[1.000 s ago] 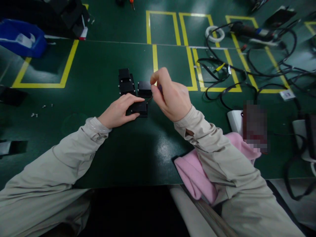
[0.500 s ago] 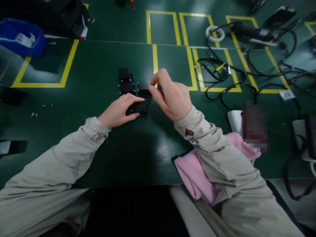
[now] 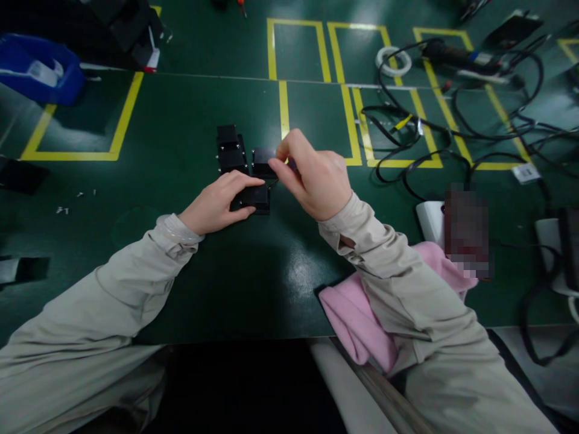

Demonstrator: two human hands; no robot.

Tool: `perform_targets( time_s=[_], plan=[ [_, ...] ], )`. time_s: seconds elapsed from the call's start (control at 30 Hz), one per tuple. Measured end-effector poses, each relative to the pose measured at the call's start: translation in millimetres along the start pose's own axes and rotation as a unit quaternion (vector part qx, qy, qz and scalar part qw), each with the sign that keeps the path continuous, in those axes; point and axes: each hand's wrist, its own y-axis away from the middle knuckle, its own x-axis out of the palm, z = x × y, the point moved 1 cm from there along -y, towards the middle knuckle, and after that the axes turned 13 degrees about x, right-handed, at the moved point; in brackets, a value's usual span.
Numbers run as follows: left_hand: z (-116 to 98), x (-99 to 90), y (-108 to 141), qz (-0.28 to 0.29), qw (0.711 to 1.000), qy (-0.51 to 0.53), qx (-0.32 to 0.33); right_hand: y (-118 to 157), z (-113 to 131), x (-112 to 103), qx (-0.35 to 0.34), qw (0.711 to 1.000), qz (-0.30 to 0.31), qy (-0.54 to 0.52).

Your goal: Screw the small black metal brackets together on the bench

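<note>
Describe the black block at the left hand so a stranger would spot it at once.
On the green tabletop, find the group of black blocks near the middle. The target block is the one nearest the tabletop's front edge. Unlike its neighbours, it lies between the thumb and index finger of the left hand.

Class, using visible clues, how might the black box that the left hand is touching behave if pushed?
The black box is probably stiff, given its flat top and straight edges. Sitting low on the green table, it seems unlikely to roll or tip.
</note>
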Motion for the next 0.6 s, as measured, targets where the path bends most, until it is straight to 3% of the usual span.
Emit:
perform_targets(
  time_s=[0.6],
  plan=[
    [0.2, 0.0, 0.4, -0.007, 1.0, 0.001, 0.007, -0.6, 0.4, 2.4, 0.019, 1.0, -0.009, -0.003]
  ],
)
